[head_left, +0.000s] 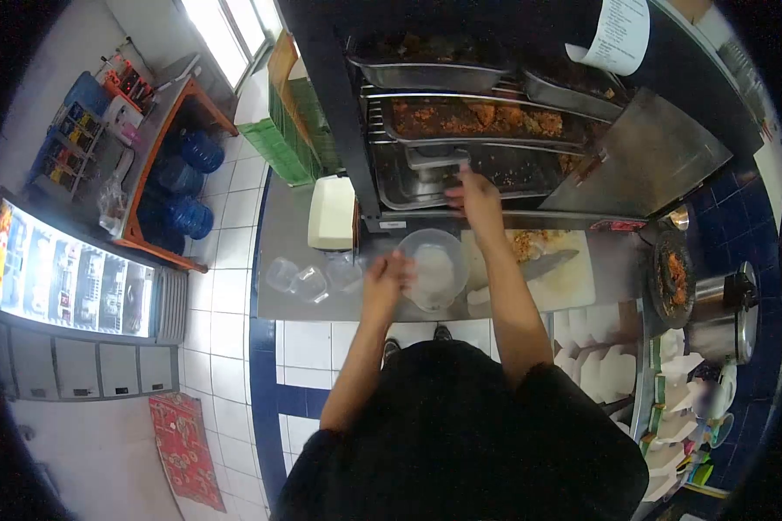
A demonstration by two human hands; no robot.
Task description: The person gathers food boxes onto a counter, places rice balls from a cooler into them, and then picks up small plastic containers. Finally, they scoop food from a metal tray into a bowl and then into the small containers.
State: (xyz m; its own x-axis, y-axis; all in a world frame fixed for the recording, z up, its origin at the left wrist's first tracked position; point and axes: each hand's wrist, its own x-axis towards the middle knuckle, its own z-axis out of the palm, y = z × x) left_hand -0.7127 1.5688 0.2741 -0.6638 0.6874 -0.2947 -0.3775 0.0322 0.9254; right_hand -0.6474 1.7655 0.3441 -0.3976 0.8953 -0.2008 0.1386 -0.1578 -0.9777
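Currently, the bowl is placed at the front of the counter, flanked by clear cups on the left and the board on the right. The left hand is held at the bowl's left rim, fingers slightly parted; whether the rim is gripped can't be told. The right hand is raised to the bottom tray, by a grey metal piece; fingers are bent, grip can't be told.

Reach is bounded by the dark post on the left, the slanted panel on the right, and upper trays above. Knife is laid on the board, near chopped food. White tub is parked behind the cups.

Bare counter is left along the left edge. Right end is crowded: mortar, pot, open boxes.

Floor is tiled white, crossed by blue. Fridge is lit, far left; water jugs are stored under a table.
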